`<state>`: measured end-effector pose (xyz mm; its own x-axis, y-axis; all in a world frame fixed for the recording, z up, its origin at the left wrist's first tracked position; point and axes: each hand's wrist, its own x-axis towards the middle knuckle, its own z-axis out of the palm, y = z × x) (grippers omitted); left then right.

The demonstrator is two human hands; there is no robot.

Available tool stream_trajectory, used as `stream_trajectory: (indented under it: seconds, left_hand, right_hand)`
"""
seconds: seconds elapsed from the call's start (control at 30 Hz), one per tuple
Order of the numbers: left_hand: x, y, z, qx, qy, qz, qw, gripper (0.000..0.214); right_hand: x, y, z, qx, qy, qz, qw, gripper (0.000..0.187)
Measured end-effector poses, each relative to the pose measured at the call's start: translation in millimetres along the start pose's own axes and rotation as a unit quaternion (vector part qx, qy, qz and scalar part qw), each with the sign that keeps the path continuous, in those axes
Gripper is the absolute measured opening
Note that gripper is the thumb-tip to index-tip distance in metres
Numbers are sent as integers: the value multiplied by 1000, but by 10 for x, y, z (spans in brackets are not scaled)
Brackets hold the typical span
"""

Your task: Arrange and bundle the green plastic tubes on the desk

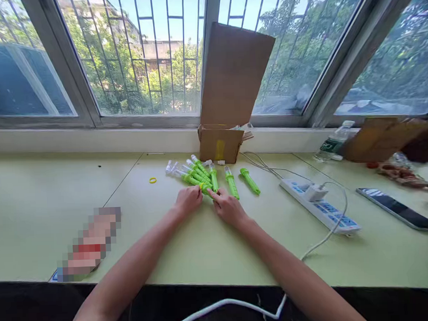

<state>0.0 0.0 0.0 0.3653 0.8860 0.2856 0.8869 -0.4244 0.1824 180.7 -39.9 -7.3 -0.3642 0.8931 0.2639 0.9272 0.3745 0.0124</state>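
My left hand [189, 199] is closed, its fingers gripping the near end of a green plastic tube [205, 190] where a bit of yellow shows. My right hand [229, 207] meets it from the other side, index finger and thumb pressed on the same tube. Just beyond lie several green tubes with clear tips [194, 172], fanned out in a pile. Right of the pile are a green tube with a clear tip [231, 182] and one without a visible tip [250, 181]. A yellow ring [153, 180] rests to the left, and clear caps [171, 167] lie by the pile.
An open cardboard box [218, 144] stands against the window sill. On the right are a white power strip [321, 206] with a plug and cables, a phone [400, 209], and a plastic bottle [334, 141]. A blurred-out object [92, 244] lies at the left front of the table [161, 260].
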Motion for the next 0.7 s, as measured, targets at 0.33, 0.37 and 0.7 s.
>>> stream_trajectory:
  seconds: [0.33, 0.37, 0.7]
  left_hand:
    - [-11, -4, -53, -3, -5, -12, 1000, 34]
    - [-11, 1, -59, -3, -3, -19, 1000, 34]
    - [-1, 17, -84, -6, -10, -48, 999, 31]
  right_hand:
    - [16, -6, -21, 8, -7, -11, 1000, 51]
    - [16, -7, -22, 5, -8, -14, 1000, 51]
    - [4, -20, -23, -8, -6, -31, 999, 51]
